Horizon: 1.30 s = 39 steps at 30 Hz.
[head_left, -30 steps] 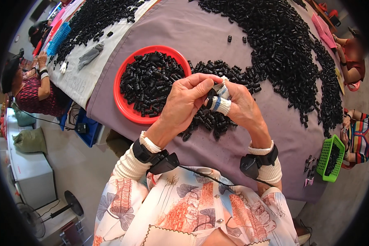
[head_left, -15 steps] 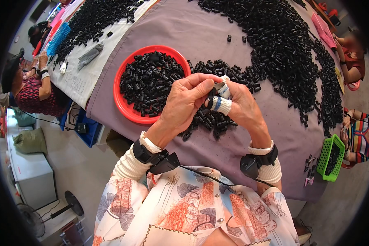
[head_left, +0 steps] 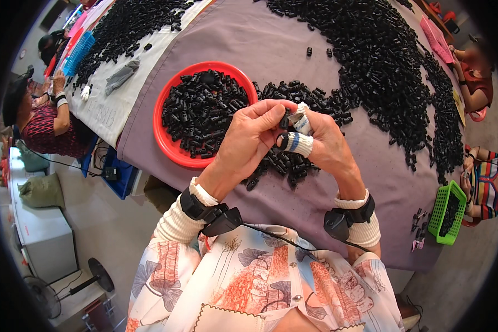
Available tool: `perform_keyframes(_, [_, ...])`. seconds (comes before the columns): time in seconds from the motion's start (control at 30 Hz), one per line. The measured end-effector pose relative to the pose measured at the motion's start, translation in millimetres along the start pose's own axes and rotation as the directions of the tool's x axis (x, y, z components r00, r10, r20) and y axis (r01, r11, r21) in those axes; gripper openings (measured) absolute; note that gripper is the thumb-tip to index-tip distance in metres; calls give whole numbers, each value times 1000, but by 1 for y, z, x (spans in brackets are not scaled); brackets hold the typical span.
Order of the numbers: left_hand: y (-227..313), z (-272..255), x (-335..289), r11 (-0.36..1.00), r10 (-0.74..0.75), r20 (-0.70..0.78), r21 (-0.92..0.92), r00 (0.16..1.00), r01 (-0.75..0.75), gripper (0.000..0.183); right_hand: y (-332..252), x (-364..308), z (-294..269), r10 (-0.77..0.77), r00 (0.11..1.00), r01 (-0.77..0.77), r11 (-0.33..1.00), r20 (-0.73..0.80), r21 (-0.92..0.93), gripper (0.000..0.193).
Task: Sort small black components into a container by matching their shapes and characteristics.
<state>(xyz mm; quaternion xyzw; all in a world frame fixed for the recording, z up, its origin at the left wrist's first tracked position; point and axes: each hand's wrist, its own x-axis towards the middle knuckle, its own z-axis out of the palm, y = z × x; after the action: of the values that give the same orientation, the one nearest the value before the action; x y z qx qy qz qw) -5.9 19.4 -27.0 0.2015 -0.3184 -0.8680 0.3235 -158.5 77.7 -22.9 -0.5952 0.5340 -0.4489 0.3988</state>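
Both of my hands meet over the near side of the table. In my left hand (head_left: 248,133), the thumb and forefinger pinch a small black plastic part (head_left: 285,118). My right hand (head_left: 332,145) is closed up against it, with white, blue-striped cloth covers (head_left: 300,144) on its thumb and finger; whatever it grips is hidden by the fingers. Beyond my left hand, a round red basin (head_left: 161,133) holds many similar black parts. A loose heap of black parts (head_left: 288,165) lies beneath and behind my hands.
A huge pile of black parts (head_left: 359,66) spreads across the mauve tablecloth (head_left: 221,39). At the right edge stands a green basket (head_left: 441,221); a pink basket (head_left: 434,41) is farther back. People sit on both sides. A cable (head_left: 279,237) links my wrist devices.
The fingers have shifted slightly around the small part; its dark side now shows between the fingertips, where a greyish surface showed before. The arms have hardly moved.
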Motion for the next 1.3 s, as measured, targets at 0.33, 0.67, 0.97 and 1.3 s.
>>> perform_keyframes(0.33, [1,1,-5,1000,11,-54,26,998,-9,18,-6,2,2,169,984,-162,980,-52,111,25])
perform_keyframes(0.67, [0,-10,-5,994,31,-139,111,990,-15,15,-4,6,11,162,987,-160,984,-15,81,25])
perform_keyframes(0.97, [4,-15,-13,998,28,-90,67,996,-22,22,-4,9,12,183,983,-184,983,20,27,28])
perform_keyframes(1.3, [5,-8,-15,996,47,-87,79,995,-40,23,-1,8,13,75,996,-71,995,44,-68,33])
